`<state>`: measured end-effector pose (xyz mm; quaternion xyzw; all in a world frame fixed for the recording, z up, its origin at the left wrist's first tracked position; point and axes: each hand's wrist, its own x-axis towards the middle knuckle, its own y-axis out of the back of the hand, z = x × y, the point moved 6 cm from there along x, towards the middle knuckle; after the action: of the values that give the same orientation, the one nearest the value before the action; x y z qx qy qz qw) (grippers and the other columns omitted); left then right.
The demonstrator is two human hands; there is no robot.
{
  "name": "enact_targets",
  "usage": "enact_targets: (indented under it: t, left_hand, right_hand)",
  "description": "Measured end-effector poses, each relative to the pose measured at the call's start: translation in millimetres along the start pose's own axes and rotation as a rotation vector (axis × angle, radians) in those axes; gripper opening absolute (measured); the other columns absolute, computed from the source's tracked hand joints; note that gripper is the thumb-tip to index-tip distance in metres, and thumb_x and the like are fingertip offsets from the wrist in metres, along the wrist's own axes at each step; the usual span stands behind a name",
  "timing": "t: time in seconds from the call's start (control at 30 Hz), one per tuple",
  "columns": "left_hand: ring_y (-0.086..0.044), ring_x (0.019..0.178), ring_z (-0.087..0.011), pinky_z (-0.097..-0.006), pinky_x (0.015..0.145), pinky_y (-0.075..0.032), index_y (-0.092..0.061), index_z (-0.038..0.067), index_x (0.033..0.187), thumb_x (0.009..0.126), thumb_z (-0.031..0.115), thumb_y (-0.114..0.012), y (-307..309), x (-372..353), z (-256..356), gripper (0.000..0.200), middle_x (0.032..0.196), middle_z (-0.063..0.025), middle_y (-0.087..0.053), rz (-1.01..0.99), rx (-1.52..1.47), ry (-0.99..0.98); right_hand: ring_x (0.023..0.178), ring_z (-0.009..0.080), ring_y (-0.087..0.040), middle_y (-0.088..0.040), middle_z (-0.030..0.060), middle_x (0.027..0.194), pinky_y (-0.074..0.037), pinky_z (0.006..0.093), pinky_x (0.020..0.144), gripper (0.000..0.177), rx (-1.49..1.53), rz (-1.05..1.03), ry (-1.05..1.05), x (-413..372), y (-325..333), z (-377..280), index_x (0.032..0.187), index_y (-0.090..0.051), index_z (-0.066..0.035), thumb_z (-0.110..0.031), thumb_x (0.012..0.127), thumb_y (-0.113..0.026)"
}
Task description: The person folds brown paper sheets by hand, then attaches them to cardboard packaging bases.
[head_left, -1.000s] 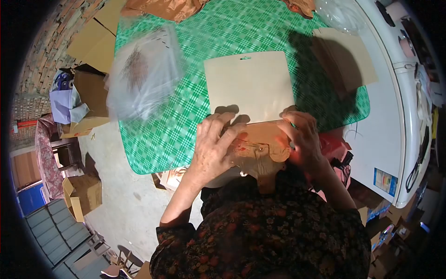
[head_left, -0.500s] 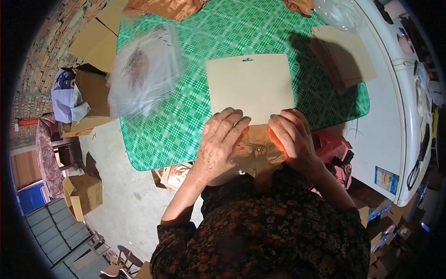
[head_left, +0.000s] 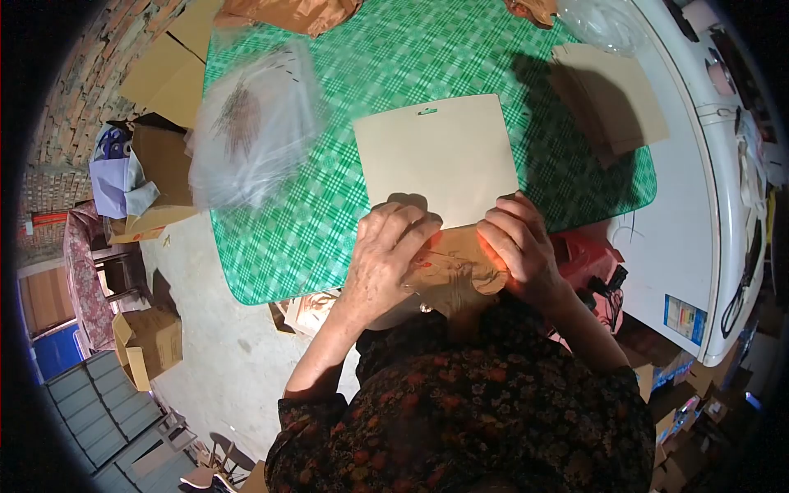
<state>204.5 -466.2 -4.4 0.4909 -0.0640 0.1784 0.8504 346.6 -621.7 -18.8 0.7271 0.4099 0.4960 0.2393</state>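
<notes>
A beige cardboard card [head_left: 436,160] with a slot-shaped hang hole at its top lies over the table, tilted slightly to the left. My left hand [head_left: 390,259] grips its lower left edge with curled fingers. On the lower right edge my right hand [head_left: 518,242] is closed the same way. Between the two hands, shiny brown crinkled film [head_left: 460,267] hangs from the card's lower edge toward my lap. The fingertips are partly hidden behind the card and film.
The table [head_left: 394,66] has a green checked cover. A stack of clear plastic bags [head_left: 255,123] lies on the left, and more beige cards [head_left: 608,99] on the right. Brown film [head_left: 296,12] sits at the far edge. A white fridge [head_left: 666,222] stands at the right.
The card has turned slightly anticlockwise, its top edge shifting left. Both hands keep hold of it, with the fingers a little more curled.
</notes>
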Motion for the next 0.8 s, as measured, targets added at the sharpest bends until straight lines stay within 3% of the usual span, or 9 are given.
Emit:
enact_targets:
  t: [0.23,0.43,0.47,0.6,0.7,0.8]
  left_hand:
    - [-0.056,0.122,-0.0342,-0.0475,0.102,-0.045,-0.075,0.009,0.116,0.061,0.019,-0.09,0,-2,-6,0.058,0.121,-0.0089,-0.061,-0.007,-0.053,-0.015]
    - [-0.056,0.12,-0.0336,-0.0478,0.102,-0.045,-0.075,0.008,0.115,0.061,0.019,-0.092,6,7,-13,0.058,0.12,-0.0094,-0.061,0.029,-0.091,0.001]
    - [-0.056,0.123,-0.033,-0.0466,0.103,-0.044,-0.073,0.007,0.117,0.062,0.003,-0.086,9,12,-13,0.057,0.124,-0.0087,-0.06,0.031,-0.098,0.02]
    - [-0.054,0.129,-0.0326,-0.046,0.106,-0.043,-0.068,0.008,0.129,0.063,0.004,-0.086,19,34,-11,0.069,0.132,-0.0092,-0.06,0.003,-0.036,-0.004]
    - [-0.053,0.131,-0.0341,-0.0476,0.108,-0.042,-0.07,0.009,0.13,0.068,0.014,-0.085,14,32,-20,0.064,0.136,-0.0098,-0.06,-0.027,-0.016,-0.022]
    - [-0.054,0.129,-0.0334,-0.0477,0.106,-0.044,-0.072,0.009,0.126,0.065,0.01,-0.085,12,28,-21,0.063,0.132,-0.0083,-0.062,-0.019,-0.037,0.002]
  right_hand:
    - [0.123,0.0378,-0.058,-0.059,0.0144,0.12,-0.046,0.0608,0.115,0.035,0.03,0.008,0.043,1,3,-1,0.111,-0.068,0.001,-0.002,0.078,-0.078]
    - [0.13,0.0397,-0.054,-0.058,0.0175,0.12,-0.047,0.0587,0.115,0.037,-0.014,-0.088,0.0,18,6,-4,0.111,-0.067,0.006,-0.001,0.077,-0.078]
    - [0.132,0.0396,-0.052,-0.058,0.0182,0.122,-0.047,0.0587,0.116,0.036,-0.006,-0.077,-0.006,21,3,-2,0.112,-0.067,0.006,0.0,0.077,-0.077]
    - [0.137,0.0392,-0.048,-0.057,0.0205,0.131,-0.046,0.0584,0.116,0.038,-0.006,-0.102,-0.03,32,0,3,0.113,-0.068,0.009,0.004,0.076,-0.074]
    - [0.136,0.0387,-0.049,-0.058,0.021,0.134,-0.045,0.0585,0.117,0.041,-0.003,-0.123,-0.024,35,1,4,0.115,-0.069,0.01,0.006,0.074,-0.072]
    - [0.133,0.038,-0.053,-0.061,0.0205,0.13,-0.043,0.0592,0.118,0.046,-0.02,-0.085,0.011,28,-3,7,0.117,-0.069,0.01,0.004,0.072,-0.072]
